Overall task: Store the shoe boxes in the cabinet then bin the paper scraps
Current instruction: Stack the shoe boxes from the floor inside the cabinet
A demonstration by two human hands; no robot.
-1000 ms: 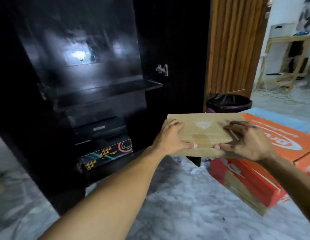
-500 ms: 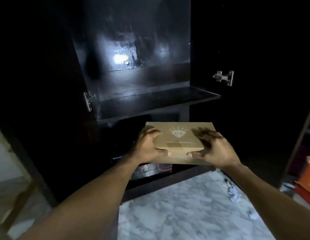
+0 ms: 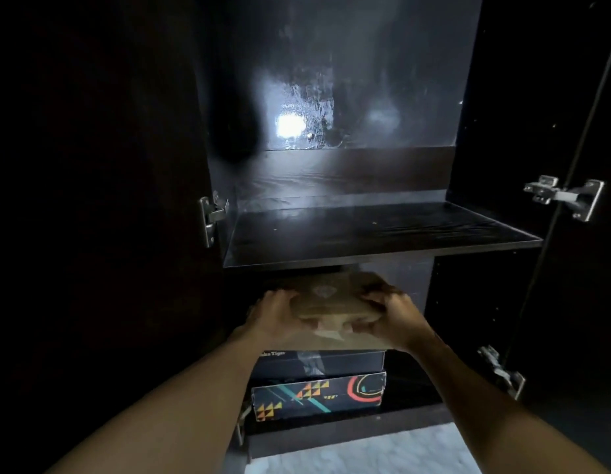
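Head view: left hand (image 3: 280, 318) and right hand (image 3: 391, 321) are gripping the box (image 3: 331, 297) level, fingers (image 3: 276, 297) curled round its sides, to fit it between shelf (image 3: 382, 234) and stack (image 3: 317, 395).

brown box (image 3: 334, 295): plain cardboard, matt
black box (image 3: 331, 363): smooth card, slight sheen
patterned box (image 3: 317, 395): printed card, smooth
back panel (image 3: 331, 97): dark, glossy, mirrors light
shelf (image 3: 382, 230): dark wood grain, satin
hinges (image 3: 567, 196): bright bare metal
floor (image 3: 365, 453): pale veined stone, smooth
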